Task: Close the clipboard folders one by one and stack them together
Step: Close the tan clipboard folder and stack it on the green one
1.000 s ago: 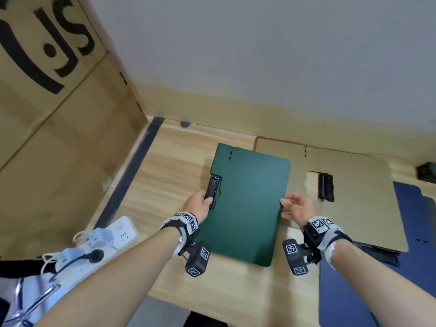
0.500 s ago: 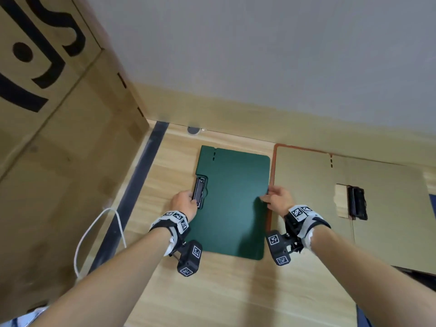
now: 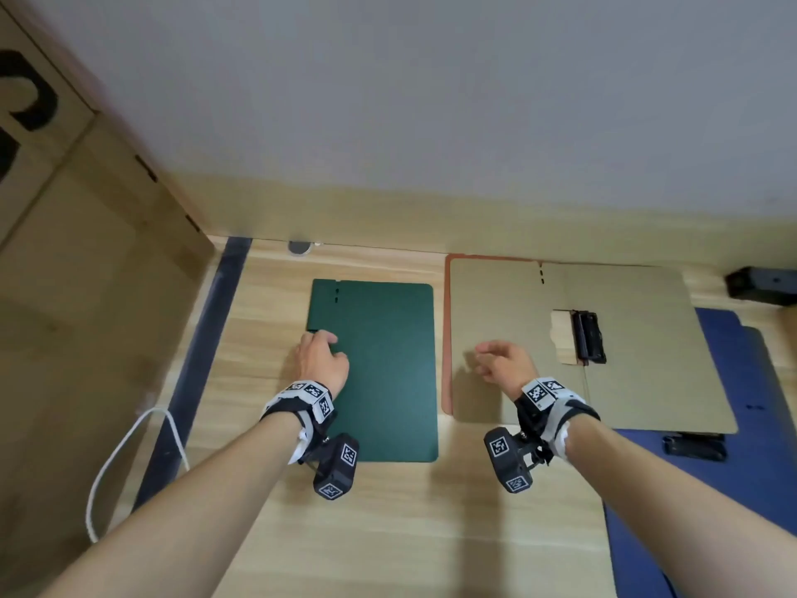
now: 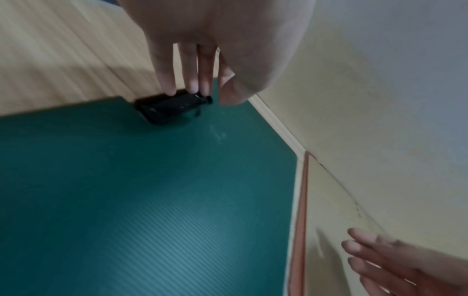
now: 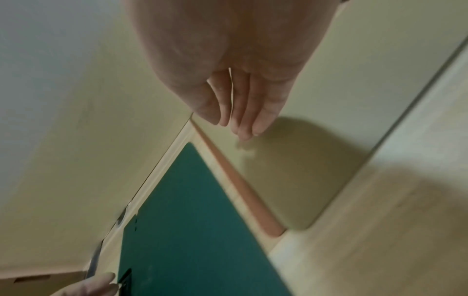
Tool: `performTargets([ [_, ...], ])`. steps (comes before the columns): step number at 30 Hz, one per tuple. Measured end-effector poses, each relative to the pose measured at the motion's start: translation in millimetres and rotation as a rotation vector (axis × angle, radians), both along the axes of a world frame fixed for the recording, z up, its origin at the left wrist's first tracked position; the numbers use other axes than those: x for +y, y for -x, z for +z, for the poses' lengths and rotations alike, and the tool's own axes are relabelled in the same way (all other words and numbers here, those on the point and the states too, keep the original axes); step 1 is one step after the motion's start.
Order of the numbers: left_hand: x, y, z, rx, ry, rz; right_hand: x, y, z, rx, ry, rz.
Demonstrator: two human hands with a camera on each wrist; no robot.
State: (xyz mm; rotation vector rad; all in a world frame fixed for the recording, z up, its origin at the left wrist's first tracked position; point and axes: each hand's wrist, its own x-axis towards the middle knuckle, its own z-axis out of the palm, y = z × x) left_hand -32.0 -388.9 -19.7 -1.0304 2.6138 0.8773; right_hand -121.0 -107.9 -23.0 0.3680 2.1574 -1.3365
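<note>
A closed green clipboard folder (image 3: 384, 373) lies flat on the wooden table. My left hand (image 3: 321, 356) rests at its left edge, and in the left wrist view straight fingertips (image 4: 168, 88) touch the black clip (image 4: 167, 110) there. To its right lies an open tan folder (image 3: 647, 360) with an orange edge (image 3: 447, 338) and a black clip (image 3: 587, 338) at its middle. My right hand (image 3: 491, 360) hovers over the tan folder's left leaf, fingers relaxed and holding nothing. A blue folder (image 3: 742, 476) lies partly under the tan one at the right.
A large cardboard box (image 3: 86, 295) stands along the left side, with a white cable (image 3: 125, 451) looping beside it. The wall runs close behind the folders. A black object (image 3: 763, 287) sits at the far right. Bare wood (image 3: 409, 533) lies in front of me.
The green folder now lies square on the table, apart from the tan one. My right hand let go of its right edge and moved right over the tan folder. The left hand stayed at the clip.
</note>
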Motion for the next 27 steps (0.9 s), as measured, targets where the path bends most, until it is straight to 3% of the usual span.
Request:
performTargets([
  [7, 95.0, 29.0, -1.3, 0.073, -0.15, -0.158, 112.6, -9.0, 5.1, -0.023, -0.042, -0.117],
  [13, 178.0, 48.5, -2.8, 0.026, -0.228, -0.274, 193.6, -4.9, -0.2, -0.04, -0.067, -0.18],
  [20, 240.0, 68.3, -19.4, -0.03, -0.23, -0.359, 243.3, 16.3, -12.1, -0.033, -0.038, -0.179],
  [27, 277.5, 93.3, -29.3, -0.018, -0.202, -0.336, 258.6, 51.2, -21.2, -0.013, -0.047, -0.05],
])
